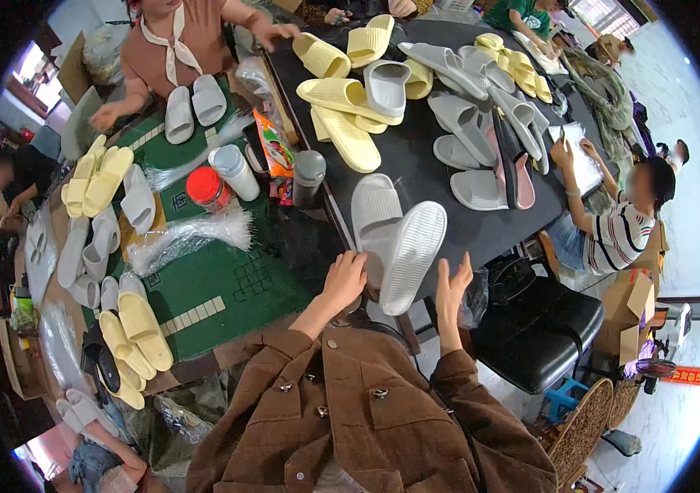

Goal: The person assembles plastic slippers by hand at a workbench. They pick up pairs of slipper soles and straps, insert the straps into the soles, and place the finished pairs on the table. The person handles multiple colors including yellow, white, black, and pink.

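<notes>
A pair of grey slippers lies in front of me at the near edge of the black table. One slipper (376,204) shows its strap; the other (414,256) leans over it with its ribbed pale sole toward me. My left hand (343,281) has its fingers bent at the left edge of the first slipper, by its heel; the thumb side is partly hidden. To the right of the upturned sole my right hand (453,289) is open, fingers apart, holding nothing.
Yellow slippers (340,100) and grey slippers (458,123) crowd the black table (416,177). On the green table (272,283) are a red-lidded jar (207,188), a grey bottle (309,178) and plastic bags (194,238). A black stool (539,337) stands right; co-workers sit around.
</notes>
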Motion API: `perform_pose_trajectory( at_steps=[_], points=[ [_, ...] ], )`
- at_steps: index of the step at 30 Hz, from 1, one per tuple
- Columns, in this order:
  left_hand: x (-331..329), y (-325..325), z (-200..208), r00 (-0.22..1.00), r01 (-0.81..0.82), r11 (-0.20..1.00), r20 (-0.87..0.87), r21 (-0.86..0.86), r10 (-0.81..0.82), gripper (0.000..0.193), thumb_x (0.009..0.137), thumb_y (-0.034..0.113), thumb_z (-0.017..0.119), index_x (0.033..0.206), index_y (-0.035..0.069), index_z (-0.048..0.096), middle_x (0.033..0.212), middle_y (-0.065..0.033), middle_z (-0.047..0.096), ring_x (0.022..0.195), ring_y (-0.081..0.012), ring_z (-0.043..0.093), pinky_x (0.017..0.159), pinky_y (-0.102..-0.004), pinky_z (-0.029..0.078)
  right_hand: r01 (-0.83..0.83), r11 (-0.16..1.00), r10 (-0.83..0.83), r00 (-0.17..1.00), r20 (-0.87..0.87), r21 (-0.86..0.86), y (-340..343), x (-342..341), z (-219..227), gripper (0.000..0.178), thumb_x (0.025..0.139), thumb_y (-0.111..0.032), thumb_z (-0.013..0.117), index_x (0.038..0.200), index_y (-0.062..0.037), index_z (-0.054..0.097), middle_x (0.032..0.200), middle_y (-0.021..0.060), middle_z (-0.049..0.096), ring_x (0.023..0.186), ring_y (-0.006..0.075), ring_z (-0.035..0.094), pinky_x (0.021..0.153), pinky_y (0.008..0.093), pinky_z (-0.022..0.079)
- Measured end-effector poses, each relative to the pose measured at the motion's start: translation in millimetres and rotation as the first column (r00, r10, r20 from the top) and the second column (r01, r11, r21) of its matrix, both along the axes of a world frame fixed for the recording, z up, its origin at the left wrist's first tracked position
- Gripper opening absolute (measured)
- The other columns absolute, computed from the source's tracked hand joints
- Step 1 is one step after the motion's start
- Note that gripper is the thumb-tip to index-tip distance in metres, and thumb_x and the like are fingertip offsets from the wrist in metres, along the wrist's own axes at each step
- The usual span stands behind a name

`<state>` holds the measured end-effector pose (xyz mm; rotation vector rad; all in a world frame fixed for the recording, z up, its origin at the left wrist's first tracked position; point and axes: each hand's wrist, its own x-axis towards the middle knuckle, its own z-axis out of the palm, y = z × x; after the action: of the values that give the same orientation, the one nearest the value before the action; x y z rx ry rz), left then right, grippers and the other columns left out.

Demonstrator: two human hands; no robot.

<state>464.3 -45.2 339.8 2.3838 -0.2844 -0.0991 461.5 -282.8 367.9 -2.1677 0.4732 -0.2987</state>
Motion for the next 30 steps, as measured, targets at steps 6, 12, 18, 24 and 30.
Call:
perform_pose_trajectory(
  at_steps=[6, 12, 18, 24, 30],
  points=[
    [1, -10, 0, 0.999, -0.021, 0.996, -0.033, -0.091, 0.018, 0.039, 0.079, 0.007, 0.057, 0.118, 0.004, 0.050, 0.101, -0.0190, 0.054, 0.098, -0.0376, 0.053, 0.085, -0.0442, 0.045, -0.313, 0.845, 0.331, 0.943, -0.036, -0.433, 64, 18, 23, 0.101, 0.067, -0.033, 0.078, 0.143, -0.0036, 0.019, 0.141, 0.0263, 0.020, 0.133, 0.0420, 0.019, 0.106, 0.0510, 0.022],
    [5, -5, -4, 0.972, -0.107, 0.957, -0.233, -0.270, 0.043, 0.039, 0.081, 0.010, 0.056, 0.120, 0.005, 0.050, 0.099, -0.0179, 0.055, 0.095, -0.0346, 0.054, 0.083, -0.0427, 0.044, -0.269, 0.902, 0.319, 0.943, 0.100, -0.338, 56, 30, 11, 0.087, 0.066, -0.008, 0.066, 0.141, -0.0005, 0.022, 0.140, 0.0245, 0.022, 0.128, 0.0411, 0.026, 0.106, 0.0466, 0.024],
    [1, -6, 6, 0.965, -0.118, 0.935, -0.262, -0.335, 0.028, 0.039, 0.081, 0.011, 0.058, 0.119, 0.005, 0.051, 0.096, -0.0166, 0.054, 0.092, -0.0321, 0.054, 0.083, -0.0407, 0.043, 0.034, 0.499, -0.071, 0.997, 0.002, 0.866, -42, 39, -19, 0.047, 0.082, -0.001, 0.057, 0.127, 0.0011, 0.043, 0.116, 0.0125, 0.054, 0.102, 0.0236, 0.057, 0.088, 0.0327, 0.046],
    [-19, 9, -5, 0.989, -0.094, 0.960, -0.134, -0.265, 0.060, 0.039, 0.080, 0.009, 0.059, 0.118, 0.005, 0.052, 0.100, -0.0168, 0.052, 0.092, -0.0309, 0.054, 0.084, -0.0393, 0.043, 0.010, 1.000, -0.009, 0.989, 0.150, -0.006, -30, 23, -25, 0.042, 0.082, -0.001, 0.059, 0.122, 0.0018, 0.046, 0.119, 0.0169, 0.048, 0.105, 0.0271, 0.053, 0.088, 0.0344, 0.044],
    [-19, 4, -6, 0.993, -0.099, 0.944, -0.091, -0.314, 0.073, 0.040, 0.080, 0.006, 0.056, 0.119, 0.006, 0.054, 0.107, -0.0177, 0.050, 0.091, -0.0307, 0.055, 0.082, -0.0375, 0.045, -0.270, 0.961, 0.269, 0.963, 0.026, 0.058, -6, 24, -23, 0.042, 0.081, -0.004, 0.061, 0.121, -0.0014, 0.048, 0.119, 0.0202, 0.046, 0.105, 0.0305, 0.051, 0.083, 0.0362, 0.045]
  ],
)
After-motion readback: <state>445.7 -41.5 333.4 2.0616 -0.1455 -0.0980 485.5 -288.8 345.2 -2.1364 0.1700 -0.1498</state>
